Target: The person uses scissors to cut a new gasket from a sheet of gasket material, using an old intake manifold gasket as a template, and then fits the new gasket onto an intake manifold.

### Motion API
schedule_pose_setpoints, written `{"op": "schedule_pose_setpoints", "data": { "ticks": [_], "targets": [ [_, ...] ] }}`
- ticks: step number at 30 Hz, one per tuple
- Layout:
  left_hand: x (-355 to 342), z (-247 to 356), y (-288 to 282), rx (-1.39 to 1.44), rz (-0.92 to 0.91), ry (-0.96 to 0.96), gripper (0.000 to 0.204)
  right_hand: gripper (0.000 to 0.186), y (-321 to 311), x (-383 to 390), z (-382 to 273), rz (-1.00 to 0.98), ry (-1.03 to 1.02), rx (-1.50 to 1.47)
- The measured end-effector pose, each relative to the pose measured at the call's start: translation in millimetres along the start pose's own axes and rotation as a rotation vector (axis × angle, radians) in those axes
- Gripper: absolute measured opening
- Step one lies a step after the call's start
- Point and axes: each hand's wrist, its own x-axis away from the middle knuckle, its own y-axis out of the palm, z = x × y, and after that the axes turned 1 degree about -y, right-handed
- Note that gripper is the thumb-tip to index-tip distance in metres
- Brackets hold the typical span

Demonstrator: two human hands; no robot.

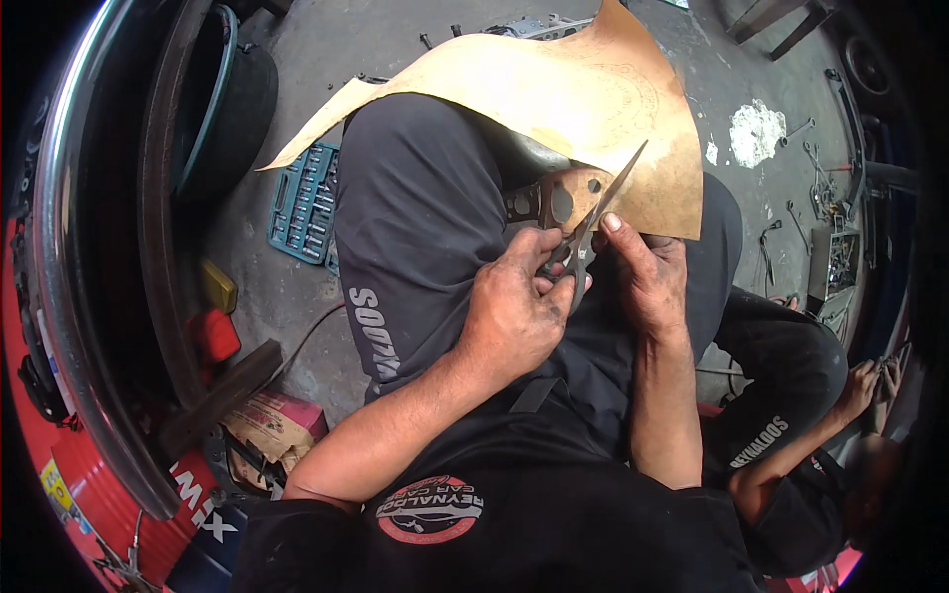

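A large tan sheet [583, 104] lies across the person's knees, clad in dark trousers [415, 208], its far corner curling up and its near corner close to the right hand [654, 277]. That hand appears to pinch the sheet's near edge, thumb on top and fingers mostly hidden beneath. The left hand [516, 306] is closed around the scissors [609, 200], whose blades look together and point up along the sheet; the handle loops are hidden by the fingers. Just beside the blades sits a brown piece with holes [576, 182]; whether it is joined to the sheet cannot be told. The sheet looks light, thin and springy, stiff enough to arch yet likely to crease or tear if bent sharply. It is best taken flat between thumb and fingers near the edge, clear of the blades. The holed piece seems weakest in its narrow bridges, so its broader part offers the safer hold. The scissors look rigid, best gripped by the handles.
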Motion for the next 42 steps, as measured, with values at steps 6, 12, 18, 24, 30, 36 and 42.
{"op": "schedule_pose_setpoints", "data": {
  "ticks": [6,12,18,24,30,36,42],
  "targets": [
    [0,-1,-1,-0.069,-0.003,0.045,0.032,0.026,1,1,-4,0.013,-0.019,0.014],
    [0,-6,0,-0.270,0.077,0.162,0.034,0.026,2,0,-4,-0.008,-0.019,0.024],
    [2,0,3,-0.172,0.019,0.015,0.033,0.028,-1,1,-3,-0.007,0.001,0.041],
    [4,1,7,0.047,0.046,0.001,0.032,0.030,3,3,-4,-0.018,0.000,0.076],
    [10,5,9,0.051,0.065,-0.037,0.034,0.034,-2,6,-6,-0.002,0.069,0.123],
    [7,-11,10,-0.197,0.123,0.150,0.036,0.039,-3,8,-9,0.037,0.130,0.127],
    [6,-12,7,-0.221,0.135,0.197,0.036,0.036,-3,6,-5,0.037,0.126,0.093]
  ]
}}
